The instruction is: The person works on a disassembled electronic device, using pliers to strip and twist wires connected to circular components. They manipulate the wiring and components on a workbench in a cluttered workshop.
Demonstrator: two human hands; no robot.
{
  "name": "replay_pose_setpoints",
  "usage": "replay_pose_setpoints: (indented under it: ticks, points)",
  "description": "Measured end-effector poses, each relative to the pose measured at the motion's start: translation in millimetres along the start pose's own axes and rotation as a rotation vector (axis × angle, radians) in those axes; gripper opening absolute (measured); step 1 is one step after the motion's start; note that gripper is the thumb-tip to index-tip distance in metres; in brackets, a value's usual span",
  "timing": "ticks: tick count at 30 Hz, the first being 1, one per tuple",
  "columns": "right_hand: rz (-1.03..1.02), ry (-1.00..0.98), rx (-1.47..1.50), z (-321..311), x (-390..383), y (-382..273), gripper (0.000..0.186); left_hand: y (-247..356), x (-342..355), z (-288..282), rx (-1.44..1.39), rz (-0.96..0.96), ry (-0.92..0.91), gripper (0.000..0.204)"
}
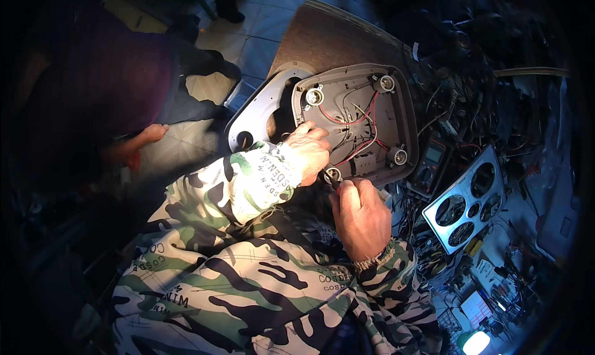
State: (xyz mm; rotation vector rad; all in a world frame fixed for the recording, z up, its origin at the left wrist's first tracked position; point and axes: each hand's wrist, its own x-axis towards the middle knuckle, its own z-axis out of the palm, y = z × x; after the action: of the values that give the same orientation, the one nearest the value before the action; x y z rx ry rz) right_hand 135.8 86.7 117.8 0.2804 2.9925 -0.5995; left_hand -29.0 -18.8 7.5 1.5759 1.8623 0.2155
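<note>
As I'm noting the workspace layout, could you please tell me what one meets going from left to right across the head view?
Co-worker's hand, grey panel with round holes, person's left hand, person's right hand, silver plate with round openings.

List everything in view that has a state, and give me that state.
Shell, open side up
Wires, loosely crossing inside the shell
Sockets, mounted near the shell's corners
Wooden board, partly covered
Grey panel, partly hidden by the shell
Lamp, lit
Meter, on or off unclear
Left hand, fingers bent, at the shell's edge
Right hand, fingers curled near one socket, grip unclear
</note>
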Motion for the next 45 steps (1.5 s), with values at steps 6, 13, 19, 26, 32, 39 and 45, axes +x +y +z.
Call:
replay_pose_setpoints:
  ticks: [6,13,19,26,32,39,45]
  points:
    - [0.053,-0.007,0.197,4,-2,3,0.030,-3,4,7,0.037,-0.001,0.022,0.025]
    - [0.082,-0.008,0.218,-1,-1,3,0.027,-8,-14,8,-0.082,0.072,0.249,0.023]
    - [0.097,-0.051,0.083,0,-1,3,0.031,1,-18,-2,-0.037,0.087,0.242,0.031]
    - [0.060,0.023,0.130,-3,0,-3,0.028,-1,-17,1,0.001,0.099,0.205,0.042]
    - [0.007,0.007,0.089,0,3,1,0.025,-3,-23,2,0.005,0.052,0.193,0.044]
    - [0.055,-0.019,0.100,-6,9,0,0.022,-7,-11,15,0.022,0.100,0.250,0.036]
    - [0.081,-0.061,0.092,-6,6,-3,0.023,-6,-13,10,-0.010,0.099,0.240,0.033]
